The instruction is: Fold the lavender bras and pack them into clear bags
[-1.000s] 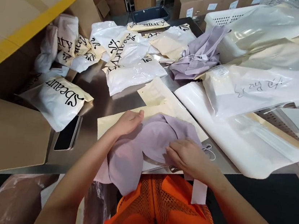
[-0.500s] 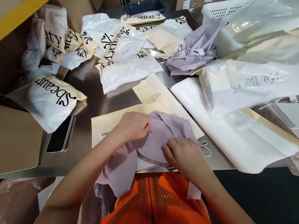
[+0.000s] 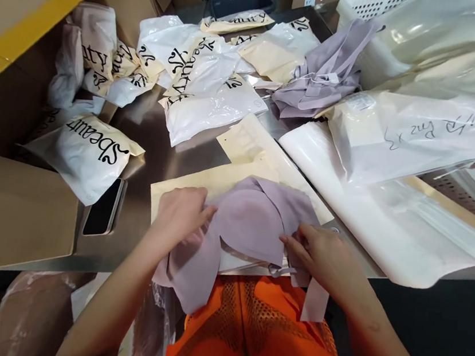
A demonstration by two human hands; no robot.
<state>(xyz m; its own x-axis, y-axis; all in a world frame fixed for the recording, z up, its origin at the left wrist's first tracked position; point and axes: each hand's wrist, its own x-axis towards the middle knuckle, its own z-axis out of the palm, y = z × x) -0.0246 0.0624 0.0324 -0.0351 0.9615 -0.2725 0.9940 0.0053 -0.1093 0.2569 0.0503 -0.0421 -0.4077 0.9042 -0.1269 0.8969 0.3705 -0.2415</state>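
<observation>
A lilac bra (image 3: 252, 217) lies spread at the table's near edge, one cup facing up and the other hanging over the edge. On its left side my left hand (image 3: 182, 211) is closed on the fabric, thumb pointing inward. At the right, the fingers of my right hand (image 3: 324, 251) pinch the side of the bra, close to a dangling lilac strip (image 3: 315, 300). Under the bra are a cream packing bag (image 3: 189, 179) and some white material, partly covered. My fingertips are partly hidden in the cloth.
Several filled printed bags (image 3: 213, 111) lie across the metal table. A phone (image 3: 104, 208) rests at left beside a cardboard box (image 3: 12, 214). A lilac garment pile (image 3: 319, 78) sits at the back, near a white basket (image 3: 373, 7) and large clear bags (image 3: 426, 120).
My left hand has moved left off the upper cup, and my right hand has shifted right to the bra's side. The upper cup now shows more fully. The view has shifted slightly.
</observation>
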